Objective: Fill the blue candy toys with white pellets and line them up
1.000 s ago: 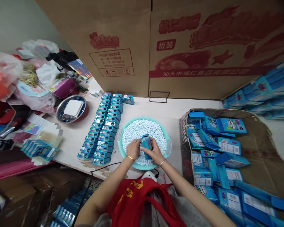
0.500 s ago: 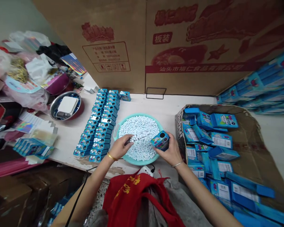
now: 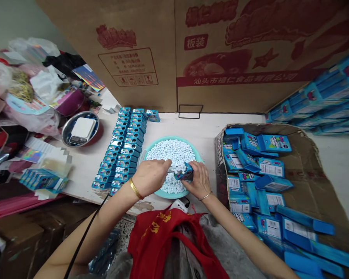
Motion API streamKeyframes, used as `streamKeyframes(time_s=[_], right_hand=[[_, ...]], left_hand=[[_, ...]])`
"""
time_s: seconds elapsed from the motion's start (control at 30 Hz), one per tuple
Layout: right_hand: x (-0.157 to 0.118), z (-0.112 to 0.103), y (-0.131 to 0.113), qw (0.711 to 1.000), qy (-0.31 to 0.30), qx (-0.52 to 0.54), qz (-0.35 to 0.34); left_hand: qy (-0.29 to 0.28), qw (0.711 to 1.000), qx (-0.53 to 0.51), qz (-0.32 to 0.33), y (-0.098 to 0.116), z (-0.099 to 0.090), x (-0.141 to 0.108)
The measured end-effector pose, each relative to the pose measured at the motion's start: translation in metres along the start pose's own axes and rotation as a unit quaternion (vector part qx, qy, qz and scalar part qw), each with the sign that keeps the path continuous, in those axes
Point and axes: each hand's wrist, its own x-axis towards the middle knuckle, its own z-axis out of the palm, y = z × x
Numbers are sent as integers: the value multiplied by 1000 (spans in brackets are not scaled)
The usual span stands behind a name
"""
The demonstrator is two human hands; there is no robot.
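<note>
A turquoise basin (image 3: 200, 155) full of small white pellets stands before me at the table's front edge. Over its right part, my right hand (image 3: 199, 179) grips a small blue box (image 3: 186, 173), tilted toward the left. My left hand (image 3: 152, 174) is closed above the pellets, its fingertips just left of the box. White pellets (image 3: 177, 169) lie between the fingertips and the box; whatever tool the left hand holds is hidden or too small to name. Upright filled boxes (image 3: 126, 158) form two rows left of the basin, with one more box (image 3: 152, 115) behind.
An open carton (image 3: 308, 170) holds several blue boxes at the right. A steel bowl (image 3: 98, 133) with a white scale (image 3: 83, 129) sits at the left beside piled bags. Big cardboard boxes (image 3: 159, 95) wall off the back.
My left hand has risen and moved right toward the blue box. My right hand has brought the box left over the pellets and tilted it. The view has shifted slightly.
</note>
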Motion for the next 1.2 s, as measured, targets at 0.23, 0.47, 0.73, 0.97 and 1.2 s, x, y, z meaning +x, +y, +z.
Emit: streamKeyframes(time_s=[0.23, 0.47, 0.73, 0.97, 1.2], right_hand=[[-2, 4, 4, 999, 3, -39, -7], [4, -14, 7, 993, -117, -15, 5], [4, -19, 5, 969, -103, 193, 113], [-5, -24, 15, 947, -16, 244, 210], [6, -32, 15, 968, 24, 199, 149]], left_hand=[[14, 997, 66, 23, 12, -6, -3], [-13, 994, 53, -94, -78, 70, -1], [5, 989, -103, -108, -60, 177, 55], [43, 975, -205, -77, -77, 172, 46], [100, 962, -254, 24, -88, 100, 5]])
